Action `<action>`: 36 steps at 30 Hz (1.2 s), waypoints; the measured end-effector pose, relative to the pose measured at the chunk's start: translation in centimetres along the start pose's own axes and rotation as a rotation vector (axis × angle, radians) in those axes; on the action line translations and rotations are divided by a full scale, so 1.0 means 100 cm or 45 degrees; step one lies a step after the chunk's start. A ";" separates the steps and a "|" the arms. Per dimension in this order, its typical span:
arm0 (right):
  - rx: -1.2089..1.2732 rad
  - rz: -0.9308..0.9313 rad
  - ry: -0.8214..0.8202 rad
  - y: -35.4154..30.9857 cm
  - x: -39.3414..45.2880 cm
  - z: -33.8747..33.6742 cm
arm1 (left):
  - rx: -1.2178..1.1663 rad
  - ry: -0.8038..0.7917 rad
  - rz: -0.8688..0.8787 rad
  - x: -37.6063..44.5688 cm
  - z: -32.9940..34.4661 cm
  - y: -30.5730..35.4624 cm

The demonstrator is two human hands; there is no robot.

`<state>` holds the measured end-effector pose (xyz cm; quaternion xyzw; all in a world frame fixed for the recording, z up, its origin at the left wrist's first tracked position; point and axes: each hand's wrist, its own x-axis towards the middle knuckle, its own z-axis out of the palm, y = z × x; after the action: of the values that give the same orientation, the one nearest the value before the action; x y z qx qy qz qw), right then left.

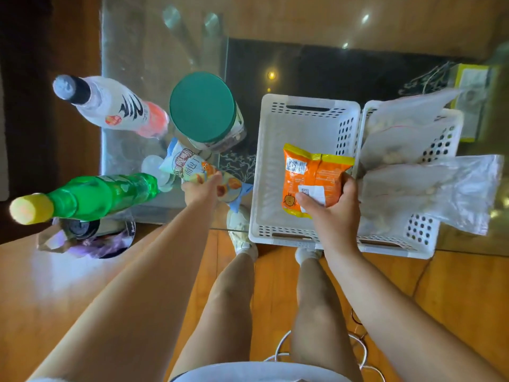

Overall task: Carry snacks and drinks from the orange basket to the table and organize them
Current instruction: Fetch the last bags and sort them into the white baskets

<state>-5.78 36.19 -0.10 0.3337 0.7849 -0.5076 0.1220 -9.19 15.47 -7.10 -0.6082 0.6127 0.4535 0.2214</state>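
Right hand gripping an orange snack packet over the near side of the left white basket, fingers curled round its lower edge. Left hand just left of that basket, pinching a pale blue-and-white snack bag above the glass table. Further left of the basket: green-lidded jar, green bottle, white bottle
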 end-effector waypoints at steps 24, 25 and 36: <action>-0.203 0.025 -0.119 -0.001 0.019 0.008 | 0.687 -0.033 1.200 -0.137 0.009 -0.023; -0.218 0.028 -0.108 0.000 0.020 0.008 | 0.812 -0.016 1.172 -0.134 0.021 -0.021; -0.376 0.054 -0.063 0.013 0.033 0.016 | 1.331 0.018 0.958 -0.099 0.085 -0.014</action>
<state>-7.62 36.40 -3.51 0.3161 0.8406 -0.3918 0.1998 -8.67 28.13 -3.51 -0.1666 0.9258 0.1375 0.3103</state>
